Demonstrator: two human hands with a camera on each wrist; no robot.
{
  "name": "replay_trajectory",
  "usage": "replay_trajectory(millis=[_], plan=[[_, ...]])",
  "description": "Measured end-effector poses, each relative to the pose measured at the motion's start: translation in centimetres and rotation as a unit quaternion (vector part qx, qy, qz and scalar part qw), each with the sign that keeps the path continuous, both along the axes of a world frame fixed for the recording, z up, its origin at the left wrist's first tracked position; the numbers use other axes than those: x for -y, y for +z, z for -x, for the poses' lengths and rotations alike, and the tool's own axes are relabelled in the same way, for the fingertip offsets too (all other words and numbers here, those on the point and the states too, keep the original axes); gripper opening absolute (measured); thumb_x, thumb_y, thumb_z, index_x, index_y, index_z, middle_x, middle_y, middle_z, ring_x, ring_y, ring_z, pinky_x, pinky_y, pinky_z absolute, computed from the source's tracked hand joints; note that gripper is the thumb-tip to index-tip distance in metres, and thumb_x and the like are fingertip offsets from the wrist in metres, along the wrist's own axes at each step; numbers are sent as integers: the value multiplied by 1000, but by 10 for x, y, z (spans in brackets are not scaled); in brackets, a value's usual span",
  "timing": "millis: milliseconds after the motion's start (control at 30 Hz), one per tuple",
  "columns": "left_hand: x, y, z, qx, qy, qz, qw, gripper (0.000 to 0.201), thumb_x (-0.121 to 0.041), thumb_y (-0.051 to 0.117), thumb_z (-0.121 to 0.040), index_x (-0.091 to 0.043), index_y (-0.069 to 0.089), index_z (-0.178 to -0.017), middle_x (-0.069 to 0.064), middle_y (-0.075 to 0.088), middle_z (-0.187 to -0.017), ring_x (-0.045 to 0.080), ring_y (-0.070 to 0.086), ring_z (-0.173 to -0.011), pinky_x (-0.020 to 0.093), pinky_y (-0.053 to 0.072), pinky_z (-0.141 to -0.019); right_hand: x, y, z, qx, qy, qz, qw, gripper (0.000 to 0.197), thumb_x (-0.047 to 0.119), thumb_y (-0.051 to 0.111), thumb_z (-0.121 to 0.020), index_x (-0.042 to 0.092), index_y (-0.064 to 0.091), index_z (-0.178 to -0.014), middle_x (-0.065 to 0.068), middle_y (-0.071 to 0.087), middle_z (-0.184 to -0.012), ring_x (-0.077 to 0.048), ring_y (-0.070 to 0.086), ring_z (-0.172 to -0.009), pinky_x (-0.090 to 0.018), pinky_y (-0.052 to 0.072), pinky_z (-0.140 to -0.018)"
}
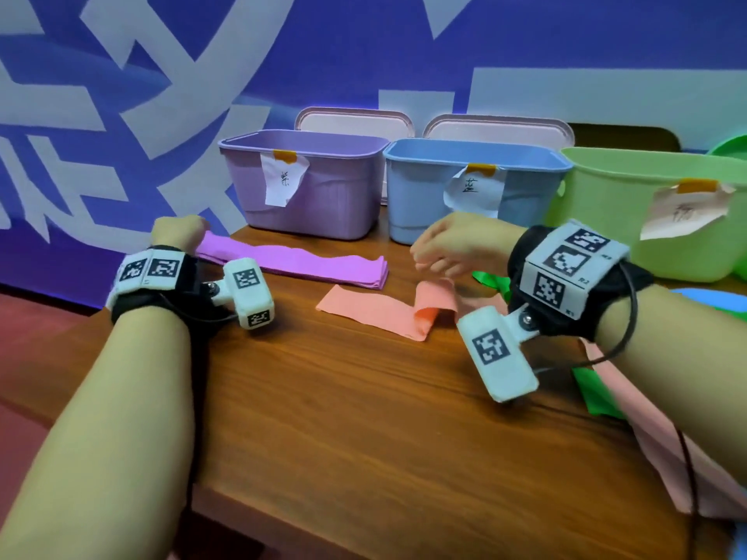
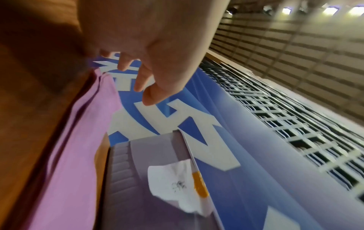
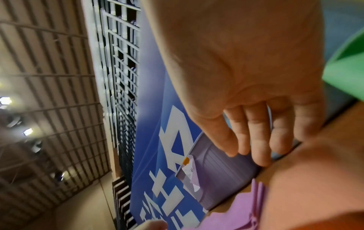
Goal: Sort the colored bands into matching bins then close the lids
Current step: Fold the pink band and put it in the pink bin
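Sorting looks barely begun: left hand (image 1: 178, 232) pinches the near-left end of the purple bands (image 1: 299, 263), whose long axis runs left-right across the worktop (image 1: 364, 398) before the lidless purple bin (image 1: 307, 183), while right hand (image 1: 456, 246), fingers (image 3: 256, 140) loosely apart, hovers over the pink band (image 1: 384, 309).

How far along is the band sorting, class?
Done: nothing shows as sorted; bin insides are hidden. In hand: the left hand pinches the purple band; the right hand hovers over the pink band. Left: green bands, and lids, which stand behind the purple bin.
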State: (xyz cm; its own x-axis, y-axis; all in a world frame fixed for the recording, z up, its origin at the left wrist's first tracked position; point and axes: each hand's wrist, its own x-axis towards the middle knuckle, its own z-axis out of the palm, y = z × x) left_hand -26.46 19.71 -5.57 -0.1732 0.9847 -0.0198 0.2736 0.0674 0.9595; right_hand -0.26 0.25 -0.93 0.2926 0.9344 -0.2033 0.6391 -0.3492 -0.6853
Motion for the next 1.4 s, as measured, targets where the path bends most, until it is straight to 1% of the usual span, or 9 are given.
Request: replay_trajectory(millis=[167,300,433,567,633,733,1033,1133,1400], plan=[[19,23,-20,-70,-44,-77,994,45,-21,59,-80,-5,61,-122,12,64,-118,18,58,-114,23,46,-90,52,11,-27,94,4,-66,993,12,13,61,-84,17,69,-92,2,62,-81,-9,53,-72,-18,41,-60],[61,38,-59,-74,-159,-135,975,24,-5,51,-90,-15,62,-108,-22,56,-43,-2,49,-53,3,34,-39,86,12,-53,150,2,-7,989,6,13,62,-84,17,66,-85,3,62,-74,-12,57,-71,-23,45,-62],[119,49,-120,-214,-385,-150,885,14,-7,53,-91,-14,63,-99,0,65,-82,8,56,-70,8,46,-53,111,5,-71,199,25,57,978,9,14,61,-84,13,67,-91,5,60,-70,-10,53,-64,-22,43,-56],[166,47,-183,-438,-530,-140,713,27,-25,55,-92,-20,58,-118,-3,58,-112,14,53,-103,25,45,-88,120,0,-80,209,25,95,973,6,15,61,-85,16,64,-90,6,59,-68,-11,51,-64,-24,41,-57],[182,44,-206,-498,-547,-98,665,34,-30,52,-94,-19,53,-127,1,55,-126,16,52,-108,21,48,-69,121,-2,-83,219,12,96,971,7,15,61,-85,15,65,-91,6,58,-66,-10,49,-61,-24,40,-58],[192,44,-223,-496,-561,-56,660,41,-25,48,-97,-11,46,-136,8,51,-127,19,47,-100,15,42,-39,118,-5,-85,239,-2,80,968,11,12,60,-86,13,64,-96,0,61,-77,-11,49,-63,-23,41,-59],[186,44,-215,-616,-511,-20,599,50,-34,63,-87,-8,51,-128,3,54,-106,15,51,-88,23,39,-59,115,-7,-88,230,63,138,961,21,15,63,-86,16,63,-107,1,60,-85,-11,51,-70,-19,41,-61],[183,45,-212,-588,-511,-58,625,41,-38,59,-89,-11,58,-120,3,62,-101,16,59,-85,27,48,-69,127,-4,-89,233,92,146,957,24,15,63,-86,19,62,-110,12,58,-83,-4,51,-71,-10,39,-59],[205,92,-214,-219,-448,-209,841,23,-29,47,-95,-10,52,-108,11,64,-107,24,60,-97,38,47,-95,148,-3,-94,297,84,146,940,33,24,56,-91,23,53,-123,-2,62,-105,-13,53,-86,-23,38,-78]])
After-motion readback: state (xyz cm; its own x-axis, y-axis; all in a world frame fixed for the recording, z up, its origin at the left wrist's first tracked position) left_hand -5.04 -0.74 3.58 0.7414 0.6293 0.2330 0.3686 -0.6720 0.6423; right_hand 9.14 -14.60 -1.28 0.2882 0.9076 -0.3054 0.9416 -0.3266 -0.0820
